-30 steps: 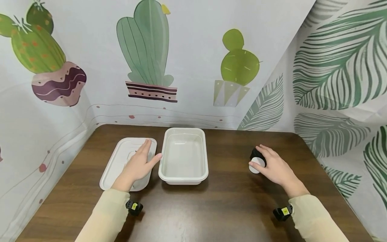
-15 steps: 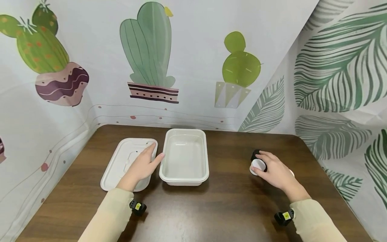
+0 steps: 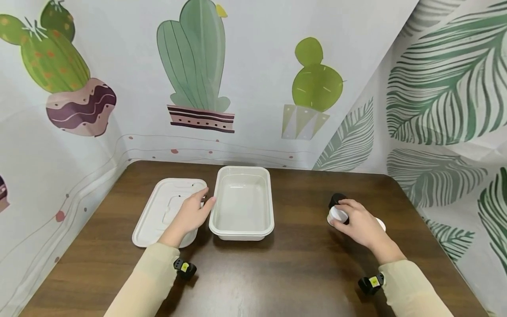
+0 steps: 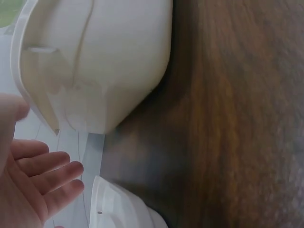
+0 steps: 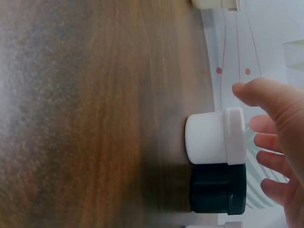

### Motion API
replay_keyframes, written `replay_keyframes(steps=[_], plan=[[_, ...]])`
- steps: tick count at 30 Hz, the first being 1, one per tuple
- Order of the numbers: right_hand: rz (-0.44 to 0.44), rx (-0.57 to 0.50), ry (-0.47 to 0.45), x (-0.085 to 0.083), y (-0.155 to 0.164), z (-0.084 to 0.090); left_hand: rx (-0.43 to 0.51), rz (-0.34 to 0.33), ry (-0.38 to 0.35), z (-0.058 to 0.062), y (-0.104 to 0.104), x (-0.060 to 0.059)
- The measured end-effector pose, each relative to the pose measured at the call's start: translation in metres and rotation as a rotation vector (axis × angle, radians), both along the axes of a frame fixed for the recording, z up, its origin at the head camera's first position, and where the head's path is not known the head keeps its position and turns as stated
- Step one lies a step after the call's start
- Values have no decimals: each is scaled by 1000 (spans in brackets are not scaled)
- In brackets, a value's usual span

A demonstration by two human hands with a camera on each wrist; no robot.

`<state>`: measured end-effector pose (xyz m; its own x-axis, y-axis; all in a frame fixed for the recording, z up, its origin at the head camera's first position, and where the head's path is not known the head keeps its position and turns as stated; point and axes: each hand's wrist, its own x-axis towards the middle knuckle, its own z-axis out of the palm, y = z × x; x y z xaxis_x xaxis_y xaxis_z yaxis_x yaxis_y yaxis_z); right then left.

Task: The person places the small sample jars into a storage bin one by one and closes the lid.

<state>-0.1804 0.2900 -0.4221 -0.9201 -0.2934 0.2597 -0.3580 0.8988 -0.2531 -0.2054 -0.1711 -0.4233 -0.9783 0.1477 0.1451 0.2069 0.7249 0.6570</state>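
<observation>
My left hand (image 3: 192,214) is beside the left rim of a white rectangular food container (image 3: 241,204), above the right edge of its flat white lid (image 3: 158,207). The thumb is near the container's rim, and the fingers are relaxed in the left wrist view. My right hand (image 3: 358,223) hovers over a small white jar (image 5: 209,137) with its cap on, fingers loosely bent. A thin gap shows between fingertips and cap in the right wrist view. Against the white jar stands a black jar (image 5: 218,189). Part of another white jar (image 3: 381,224) shows behind my right hand.
Everything stands on a brown wooden table (image 3: 293,264). A white cloth printed with cacti and leaves (image 3: 257,88) hangs along its back and sides. A black camera (image 3: 185,268) is strapped to the left wrist, another camera (image 3: 371,284) to the right.
My left hand has shifted slightly right, toward the container. My right hand has moved slightly down over the white jar, and the white jar behind it has come into view.
</observation>
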Motion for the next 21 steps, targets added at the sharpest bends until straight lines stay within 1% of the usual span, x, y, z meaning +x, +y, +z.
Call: replay_keyframes(steps=[3, 13, 17, 21], plan=[[-4, 12, -12, 0, 0, 1, 27, 13, -3, 0, 3, -2], [1, 31, -30, -1, 1, 0, 216, 32, -88, 5, 10, -4], [3, 29, -32, -1, 0, 0, 274, 44, -107, 5, 11, -5], [-3, 33, -23, 0, 0, 0, 354, 48, -149, 5, 12, -6]])
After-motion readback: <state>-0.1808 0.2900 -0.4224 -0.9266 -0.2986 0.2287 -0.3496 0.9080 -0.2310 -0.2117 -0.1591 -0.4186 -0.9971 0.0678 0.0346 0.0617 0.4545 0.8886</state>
